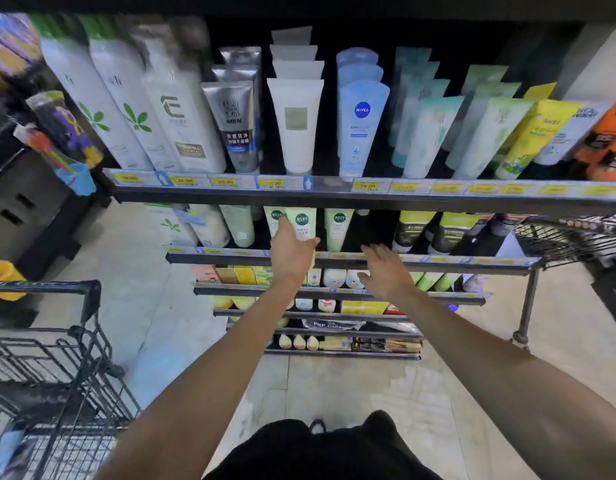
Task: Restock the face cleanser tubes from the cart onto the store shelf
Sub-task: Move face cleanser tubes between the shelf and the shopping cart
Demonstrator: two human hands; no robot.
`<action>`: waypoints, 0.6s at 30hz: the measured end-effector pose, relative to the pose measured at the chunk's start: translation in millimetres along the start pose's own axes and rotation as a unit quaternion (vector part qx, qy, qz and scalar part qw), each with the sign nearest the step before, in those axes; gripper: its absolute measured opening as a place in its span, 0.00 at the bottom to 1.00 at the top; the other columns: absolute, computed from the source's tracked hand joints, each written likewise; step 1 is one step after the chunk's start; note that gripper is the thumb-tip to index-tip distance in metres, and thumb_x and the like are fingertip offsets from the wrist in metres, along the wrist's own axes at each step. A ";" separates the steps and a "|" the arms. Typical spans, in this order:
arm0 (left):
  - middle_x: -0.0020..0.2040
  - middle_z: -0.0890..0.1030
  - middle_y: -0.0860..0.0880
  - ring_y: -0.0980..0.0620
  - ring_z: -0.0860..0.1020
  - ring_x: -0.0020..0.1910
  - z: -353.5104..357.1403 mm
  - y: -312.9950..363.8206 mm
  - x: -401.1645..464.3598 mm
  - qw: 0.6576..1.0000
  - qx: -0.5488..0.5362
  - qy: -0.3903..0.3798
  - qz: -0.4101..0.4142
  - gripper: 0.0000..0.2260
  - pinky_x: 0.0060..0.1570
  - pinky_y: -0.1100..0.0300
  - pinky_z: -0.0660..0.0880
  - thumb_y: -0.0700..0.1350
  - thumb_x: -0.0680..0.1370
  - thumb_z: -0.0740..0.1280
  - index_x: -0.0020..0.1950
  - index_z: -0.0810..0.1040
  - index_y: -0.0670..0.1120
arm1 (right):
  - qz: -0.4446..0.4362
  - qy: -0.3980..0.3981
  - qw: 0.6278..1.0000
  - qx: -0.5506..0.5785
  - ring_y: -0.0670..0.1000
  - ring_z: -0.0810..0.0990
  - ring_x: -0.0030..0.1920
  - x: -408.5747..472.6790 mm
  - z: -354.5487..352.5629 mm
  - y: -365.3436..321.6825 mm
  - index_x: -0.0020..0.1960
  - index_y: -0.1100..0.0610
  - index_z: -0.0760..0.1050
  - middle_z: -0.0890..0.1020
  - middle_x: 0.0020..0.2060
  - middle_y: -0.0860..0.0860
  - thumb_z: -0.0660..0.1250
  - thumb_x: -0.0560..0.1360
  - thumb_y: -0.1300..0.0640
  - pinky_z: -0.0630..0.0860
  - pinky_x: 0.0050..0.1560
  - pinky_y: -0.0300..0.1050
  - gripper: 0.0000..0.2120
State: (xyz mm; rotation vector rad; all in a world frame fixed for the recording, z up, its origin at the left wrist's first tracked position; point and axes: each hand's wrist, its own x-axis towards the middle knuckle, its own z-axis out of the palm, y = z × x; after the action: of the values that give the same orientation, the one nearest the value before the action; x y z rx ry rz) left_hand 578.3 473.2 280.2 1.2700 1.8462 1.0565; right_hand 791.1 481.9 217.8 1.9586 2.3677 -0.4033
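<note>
Left hand (pixel 289 252) seemingly gripping green tube (pixel 301 227) — shelf (pixel 351 260)

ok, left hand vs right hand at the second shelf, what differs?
The left hand grips a pale green tube at the shelf front; the right hand holds nothing. The left hand's fingers wrap the tube; the right hand's fingers are spread and relaxed. The left hand sits higher than the right hand. Both reach toward the second shelf.

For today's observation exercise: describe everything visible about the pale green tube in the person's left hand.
The pale green tube is a soft-looking plastic cleanser tube, with a dark green round logo near its flat crimped top and a white label below. It stands upright at the second shelf, beside matching tubes. The left hand grips its lower half, hiding the cap.
</note>
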 end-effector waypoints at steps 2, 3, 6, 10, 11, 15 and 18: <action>0.36 0.72 0.49 0.53 0.70 0.31 4.2 3.0 4.5 1.000 0.000 0.014 0.008 0.20 0.31 0.59 0.67 0.43 0.77 0.76 0.59 0.67 0.44 | -0.005 0.004 1.000 -0.020 0.58 0.56 0.81 2.6 5.9 3.4 0.83 0.56 0.54 0.62 0.80 0.56 0.63 0.82 0.47 0.50 0.81 0.56 0.35; 0.35 0.72 0.49 0.54 0.69 0.30 6.7 3.8 7.8 1.000 0.002 0.020 0.008 0.21 0.30 0.59 0.67 0.42 0.77 0.76 0.62 0.67 0.43 | -0.008 0.007 1.000 -0.020 0.58 0.55 0.81 3.3 7.8 4.5 0.83 0.55 0.53 0.61 0.80 0.56 0.63 0.82 0.47 0.49 0.82 0.57 0.35; 0.42 0.77 0.47 0.52 0.76 0.37 14.3 8.5 13.0 0.999 0.011 0.030 0.022 0.22 0.35 0.59 0.73 0.42 0.77 0.75 0.64 0.68 0.41 | -0.020 0.021 0.999 -0.024 0.58 0.55 0.82 3.3 13.6 6.9 0.83 0.55 0.52 0.61 0.81 0.56 0.64 0.81 0.47 0.49 0.82 0.57 0.36; 0.61 0.78 0.45 0.52 0.75 0.52 25.6 6.2 17.4 0.999 0.011 0.038 0.035 0.22 0.52 0.60 0.70 0.42 0.77 0.75 0.67 0.70 0.43 | -0.027 0.034 0.999 -0.014 0.58 0.55 0.81 3.0 18.8 11.6 0.83 0.55 0.53 0.61 0.80 0.55 0.64 0.81 0.48 0.46 0.82 0.57 0.36; 0.62 0.77 0.45 0.53 0.74 0.52 27.2 6.9 18.5 0.999 0.012 0.038 0.034 0.22 0.52 0.61 0.69 0.41 0.77 0.75 0.66 0.70 0.42 | -0.028 0.038 0.999 -0.012 0.57 0.55 0.81 2.8 19.6 12.4 0.83 0.55 0.53 0.62 0.80 0.55 0.64 0.81 0.48 0.46 0.82 0.56 0.36; 0.62 0.79 0.43 0.43 0.78 0.60 32.6 4.9 24.3 0.999 0.020 0.037 0.025 0.23 0.57 0.56 0.74 0.41 0.77 0.75 0.67 0.70 0.42 | -0.026 0.050 0.998 0.005 0.57 0.56 0.81 2.9 20.0 12.0 0.83 0.54 0.55 0.63 0.80 0.54 0.63 0.82 0.47 0.45 0.82 0.56 0.34; 0.61 0.80 0.40 0.40 0.80 0.59 38.4 -4.0 23.2 0.999 0.031 0.033 0.022 0.27 0.57 0.47 0.79 0.40 0.76 0.75 0.71 0.66 0.41 | -0.023 0.050 0.998 0.009 0.56 0.56 0.81 3.8 19.6 11.6 0.83 0.54 0.55 0.64 0.79 0.54 0.62 0.82 0.46 0.46 0.82 0.55 0.33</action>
State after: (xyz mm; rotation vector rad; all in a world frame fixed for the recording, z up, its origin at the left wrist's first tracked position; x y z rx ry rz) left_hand 601.9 504.0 257.3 1.3312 1.9222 1.0846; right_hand 799.0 483.1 196.1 1.9802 2.4818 -0.3391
